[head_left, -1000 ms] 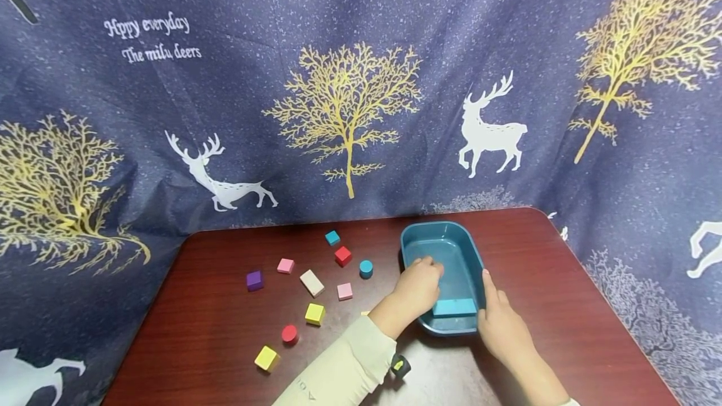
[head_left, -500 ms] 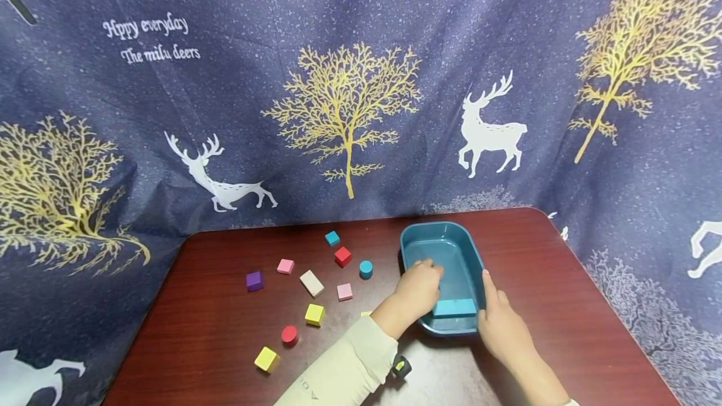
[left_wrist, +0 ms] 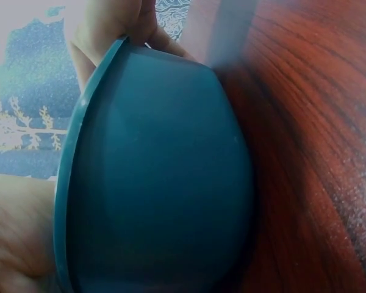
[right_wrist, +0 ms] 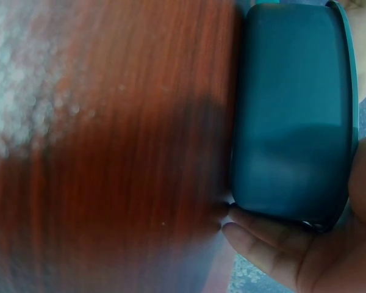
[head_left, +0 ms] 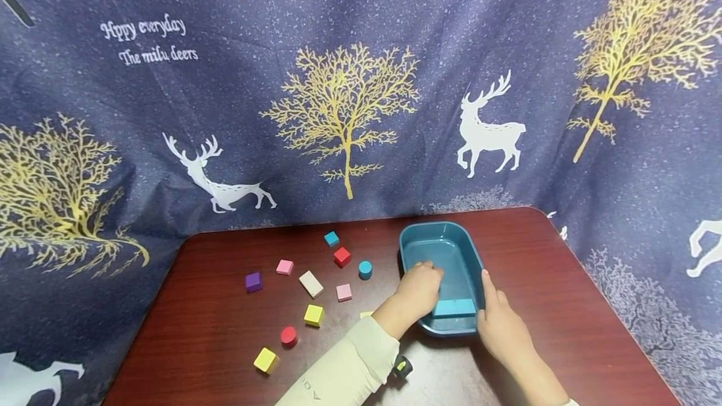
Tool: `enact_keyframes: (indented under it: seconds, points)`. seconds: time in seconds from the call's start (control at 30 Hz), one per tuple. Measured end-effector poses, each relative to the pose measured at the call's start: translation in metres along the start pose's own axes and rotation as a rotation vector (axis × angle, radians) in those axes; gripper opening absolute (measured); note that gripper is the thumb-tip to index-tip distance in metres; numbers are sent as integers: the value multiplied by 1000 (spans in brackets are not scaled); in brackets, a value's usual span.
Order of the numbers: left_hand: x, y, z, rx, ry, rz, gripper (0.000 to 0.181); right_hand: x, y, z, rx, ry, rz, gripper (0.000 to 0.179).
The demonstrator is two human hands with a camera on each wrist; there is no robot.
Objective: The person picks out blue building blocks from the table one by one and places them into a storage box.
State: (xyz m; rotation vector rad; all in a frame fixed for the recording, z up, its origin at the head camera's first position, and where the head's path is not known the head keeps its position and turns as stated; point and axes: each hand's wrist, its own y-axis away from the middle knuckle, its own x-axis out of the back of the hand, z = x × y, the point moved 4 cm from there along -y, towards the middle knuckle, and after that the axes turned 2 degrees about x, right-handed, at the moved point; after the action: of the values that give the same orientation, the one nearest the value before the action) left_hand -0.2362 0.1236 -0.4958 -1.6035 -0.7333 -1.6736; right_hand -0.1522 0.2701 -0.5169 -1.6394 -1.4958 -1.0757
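In the head view my left hand [head_left: 420,290] reaches over the near left side of a teal plastic tray [head_left: 478,260], its fingers bent down inside. Those fingertips are hidden behind the hand, so I cannot tell whether they hold anything. Close beside them, a long light-blue block [head_left: 454,308] lies across the near end of the tray. My right hand [head_left: 504,326] holds the tray at its near right corner. In the right wrist view the fingers [right_wrist: 265,250] run along the outer wall, with the thumb at the rim. The left wrist view shows mostly the tray's outer wall [left_wrist: 158,165].
Left of the tray are scattered blocks, including a purple cube [head_left: 254,282], a white block [head_left: 311,284], a red cylinder [head_left: 289,336], a blue cylinder [head_left: 365,269] and a yellow cube [head_left: 313,316]. A small black object [head_left: 402,367] sits by the left sleeve. A printed cloth [head_left: 361,93] hangs behind.
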Motion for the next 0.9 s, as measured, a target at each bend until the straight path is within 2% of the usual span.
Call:
enact_keyframes:
  seconds: [0.17,0.6,0.9]
  points:
    - [-3,-2,0,16,-5,-9,18,0,0,0,0,3,2,74]
    - [-6,-3,1,12,-49,3,16,1,0,0,2,-2,-5,74]
    - [-4,-1,2,35,-29,2,14,2,1,-2,6,-6,0,74]
